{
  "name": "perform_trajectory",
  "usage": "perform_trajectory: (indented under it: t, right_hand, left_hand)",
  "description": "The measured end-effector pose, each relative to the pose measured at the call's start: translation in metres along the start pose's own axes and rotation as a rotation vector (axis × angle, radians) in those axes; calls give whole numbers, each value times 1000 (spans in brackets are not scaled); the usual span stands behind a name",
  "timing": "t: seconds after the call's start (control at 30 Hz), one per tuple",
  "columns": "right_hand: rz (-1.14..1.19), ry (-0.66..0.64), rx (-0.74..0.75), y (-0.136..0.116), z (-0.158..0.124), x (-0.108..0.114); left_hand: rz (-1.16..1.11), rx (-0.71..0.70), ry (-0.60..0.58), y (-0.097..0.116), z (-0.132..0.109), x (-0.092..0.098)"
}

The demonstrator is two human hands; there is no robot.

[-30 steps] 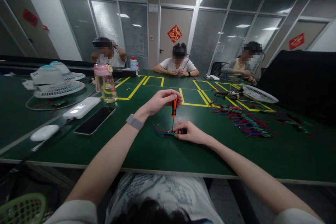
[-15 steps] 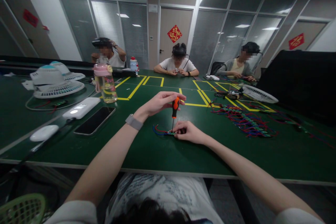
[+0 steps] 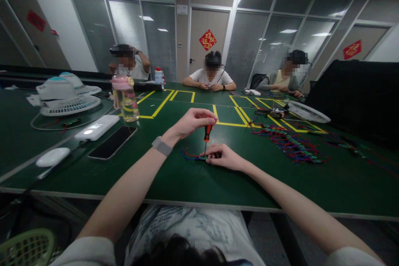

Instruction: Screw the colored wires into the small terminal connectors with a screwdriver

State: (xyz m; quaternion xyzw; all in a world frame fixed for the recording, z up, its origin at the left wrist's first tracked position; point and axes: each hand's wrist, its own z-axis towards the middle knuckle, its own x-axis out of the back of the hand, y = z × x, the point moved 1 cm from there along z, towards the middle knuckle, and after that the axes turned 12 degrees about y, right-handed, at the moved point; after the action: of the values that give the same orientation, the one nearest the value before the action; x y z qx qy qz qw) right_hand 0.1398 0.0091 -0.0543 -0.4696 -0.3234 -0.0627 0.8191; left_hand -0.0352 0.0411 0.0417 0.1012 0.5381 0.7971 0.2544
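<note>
1. Two hands are at work: the left hand [image 3: 197, 121] curls its fingertips around the top of the screwdriver [image 3: 207, 134], and the right hand [image 3: 225, 158] pinches the right end of the small circuit board [image 3: 202, 158].
2. The board is on the green surface [image 3: 174, 183], before the person, with red and blue wires [image 3: 188, 156] going to the left. The screwdriver stands almost upright, its tip at the board; exact contact is too small to tell.
3. I judge the screwdriver light and stiff; its thick handle is the good place to hold.
4. The board seems very light, rigid but fragile, and may slide easily. It is better held by its edges.
5. The wires look soft and bendable; pulling them could harm their joints.
</note>
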Motion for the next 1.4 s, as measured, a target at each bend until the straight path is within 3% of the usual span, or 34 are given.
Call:
perform_trajectory:
  t: [0.1, 0.3, 0.4, 0.9, 1.03, 1.2, 1.4]
  right_hand:
    - [8, 0, -3, -1, 0, 0]
    - [4, 17, -9, 0, 0, -1]
    - [6, 22, -23, 0, 0, -2]
    - [19, 22, -27, 1, 1, -3]
    - [32, 24, -24, 0, 0, -3]
    - [43, 29, -19, -1, 0, -3]
    - [26, 16, -30, -4, 1, -2]
  left_hand:
    - [3, 14, -20, -1, 1, 0]
    - [-89, 55, -206, 1, -1, 1]
    - [-128, 53, -236, -1, -1, 2]
    - [27, -67, -54, -2, 0, -3]
    - [61, -89, -99, 0, -2, -6]
    - [-39, 0, -207, 1, -5, -9]
    - [-29, -15, -114, -4, -3, -7]
